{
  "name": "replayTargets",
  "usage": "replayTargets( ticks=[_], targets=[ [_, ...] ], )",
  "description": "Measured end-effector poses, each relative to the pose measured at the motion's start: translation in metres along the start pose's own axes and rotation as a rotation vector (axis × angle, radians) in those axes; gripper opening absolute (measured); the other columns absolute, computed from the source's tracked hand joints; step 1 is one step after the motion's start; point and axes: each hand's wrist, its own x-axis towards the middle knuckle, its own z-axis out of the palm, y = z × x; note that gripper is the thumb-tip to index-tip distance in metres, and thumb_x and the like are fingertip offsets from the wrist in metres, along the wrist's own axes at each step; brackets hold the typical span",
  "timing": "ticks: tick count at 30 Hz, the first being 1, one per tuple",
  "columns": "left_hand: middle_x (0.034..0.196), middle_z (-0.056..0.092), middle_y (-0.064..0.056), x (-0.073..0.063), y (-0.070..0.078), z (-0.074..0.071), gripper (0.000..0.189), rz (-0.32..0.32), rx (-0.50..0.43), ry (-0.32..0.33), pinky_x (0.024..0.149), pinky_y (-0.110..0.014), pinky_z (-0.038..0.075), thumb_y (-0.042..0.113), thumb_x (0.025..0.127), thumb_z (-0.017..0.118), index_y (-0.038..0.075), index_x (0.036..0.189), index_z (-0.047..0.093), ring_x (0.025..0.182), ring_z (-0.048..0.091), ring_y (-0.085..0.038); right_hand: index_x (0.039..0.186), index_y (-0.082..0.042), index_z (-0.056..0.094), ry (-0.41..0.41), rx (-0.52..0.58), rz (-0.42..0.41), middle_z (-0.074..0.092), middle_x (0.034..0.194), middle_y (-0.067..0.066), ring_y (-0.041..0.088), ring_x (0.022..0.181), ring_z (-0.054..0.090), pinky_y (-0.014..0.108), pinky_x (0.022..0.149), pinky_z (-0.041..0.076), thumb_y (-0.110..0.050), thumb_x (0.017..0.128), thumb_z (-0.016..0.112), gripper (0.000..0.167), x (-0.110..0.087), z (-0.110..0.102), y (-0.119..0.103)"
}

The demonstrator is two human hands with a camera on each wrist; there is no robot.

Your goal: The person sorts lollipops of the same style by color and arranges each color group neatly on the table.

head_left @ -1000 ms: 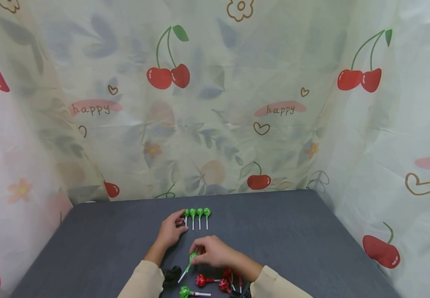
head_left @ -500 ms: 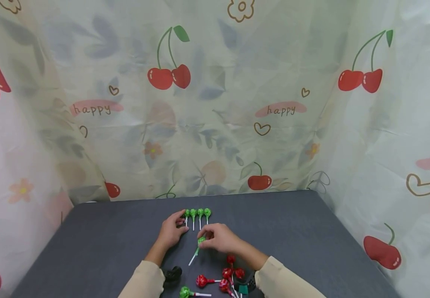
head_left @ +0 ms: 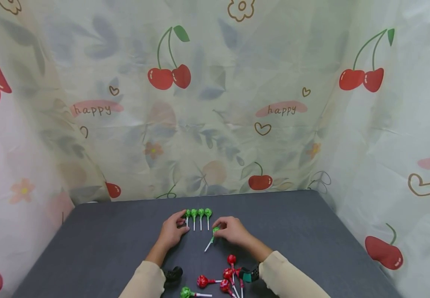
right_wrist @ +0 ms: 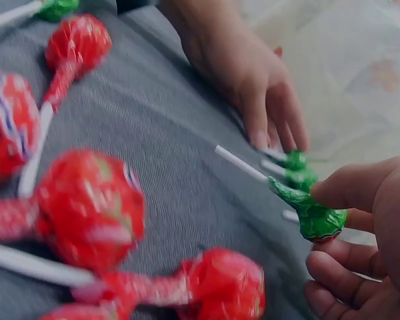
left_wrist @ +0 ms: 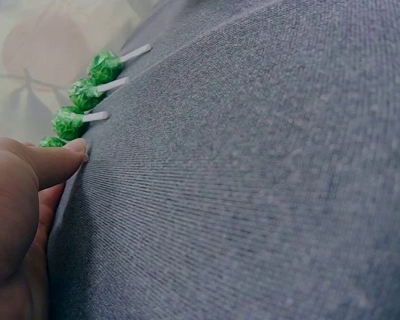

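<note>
In the head view, several green-wrapped lollipops [head_left: 201, 212] lie side by side in a row on the dark grey cloth, white sticks toward the person. My left hand [head_left: 172, 230] holds the leftmost lollipop [head_left: 187, 214], index finger by its candy and thumb at the stick end. This thumb [left_wrist: 67, 157] partly hides that lollipop in the left wrist view. To the right of the row and slightly nearer, my right hand [head_left: 233, 231] pinches another green lollipop [right_wrist: 320, 217] by its candy. The held stick slants down and left.
Several red lollipops [head_left: 228, 273] lie in a loose cluster near the front, sticks crossing. A single green lollipop [head_left: 185, 292] rests at the front edge of view. Black wrist devices [head_left: 173, 274] sit at both cuffs. A cherry-print curtain [head_left: 215, 103] stands behind the table.
My right hand has carried its green lollipop away and to the right, from above the red cluster to beside the row's right end. The left hand has stayed at the leftmost lollipop.
</note>
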Motion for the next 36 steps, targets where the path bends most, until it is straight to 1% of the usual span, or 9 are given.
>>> replayTargets(
  ticks=[3,10,15,19,25,27,30,34,36],
  targets=[
    [0.118,0.063,-0.017,-0.001,0.000,0.000,0.060,-0.003,0.000,0.004,0.091,-0.044,0.050,0.001,0.083,0.075,0.003,0.139,0.053,0.106,0.063,-0.029,0.094,-0.006,0.074,0.026,-0.007,0.012,0.058,0.069,-0.005,0.010,0.060,0.051,0.026,0.053,0.044,-0.010,0.080,0.076,0.015,0.001,-0.002,0.008],
    [0.118,0.063,-0.016,-0.001,0.002,-0.001,0.060,-0.011,-0.003,0.014,0.091,-0.043,0.050,0.000,0.083,0.075,0.004,0.139,0.053,0.106,0.063,-0.028,0.094,-0.007,0.075,0.065,-0.003,0.076,0.059,0.070,-0.004,0.013,0.062,0.052,0.028,0.055,0.044,-0.011,0.080,0.075,0.014,0.009,-0.006,0.020],
    [0.119,0.063,-0.016,-0.001,0.002,0.000,0.060,-0.009,-0.002,0.012,0.091,-0.042,0.050,0.000,0.083,0.075,0.004,0.139,0.053,0.106,0.063,-0.028,0.093,-0.008,0.076,0.102,-0.018,0.085,0.060,0.071,-0.004,0.013,0.063,0.052,0.027,0.055,0.045,-0.010,0.081,0.075,0.013,0.015,-0.008,0.028],
    [0.119,0.062,-0.017,-0.001,0.001,0.001,0.060,-0.001,0.002,0.009,0.091,-0.043,0.050,0.000,0.083,0.075,0.003,0.139,0.053,0.106,0.063,-0.029,0.094,-0.007,0.076,0.109,-0.025,0.082,0.062,0.073,-0.004,0.013,0.065,0.052,0.028,0.057,0.045,-0.011,0.081,0.075,0.013,0.019,-0.011,0.032],
    [0.120,0.062,-0.016,0.000,0.001,0.001,0.060,-0.002,0.004,0.016,0.091,-0.043,0.050,0.000,0.083,0.075,0.004,0.139,0.053,0.106,0.063,-0.028,0.097,-0.007,0.077,0.109,-0.062,0.103,0.066,0.084,-0.001,0.015,0.074,0.054,0.031,0.066,0.048,-0.010,0.083,0.074,0.015,0.026,-0.012,0.031],
    [0.120,0.062,-0.015,0.000,0.002,0.000,0.061,-0.015,-0.002,0.014,0.092,-0.043,0.049,0.001,0.083,0.075,0.005,0.139,0.053,0.106,0.062,-0.028,0.098,-0.008,0.077,0.118,-0.073,0.132,0.068,0.089,0.000,0.016,0.078,0.057,0.033,0.070,0.049,-0.011,0.083,0.073,0.016,0.028,-0.011,0.029],
    [0.119,0.062,-0.016,0.000,0.002,0.000,0.060,-0.003,0.006,0.011,0.091,-0.043,0.050,0.000,0.083,0.075,0.004,0.139,0.053,0.106,0.063,-0.028,0.098,-0.009,0.077,0.136,-0.081,0.176,0.070,0.095,0.002,0.018,0.085,0.060,0.036,0.074,0.050,-0.010,0.083,0.071,0.017,0.032,-0.009,0.027],
    [0.116,0.063,-0.016,0.000,0.002,0.000,0.060,0.013,0.007,0.013,0.089,-0.043,0.050,0.000,0.082,0.076,0.002,0.138,0.054,0.104,0.063,-0.028,0.099,-0.010,0.078,0.169,-0.083,0.210,0.072,0.100,0.002,0.021,0.092,0.062,0.036,0.075,0.050,-0.010,0.083,0.068,0.019,0.037,-0.004,0.025],
    [0.115,0.064,-0.015,0.000,0.002,0.000,0.061,0.013,0.001,0.017,0.089,-0.042,0.050,0.000,0.081,0.076,0.003,0.138,0.054,0.103,0.063,-0.028,0.100,-0.009,0.077,0.192,-0.085,0.213,0.072,0.100,0.003,0.022,0.092,0.062,0.036,0.075,0.050,-0.009,0.083,0.068,0.019,0.039,-0.002,0.026]
  ],
)
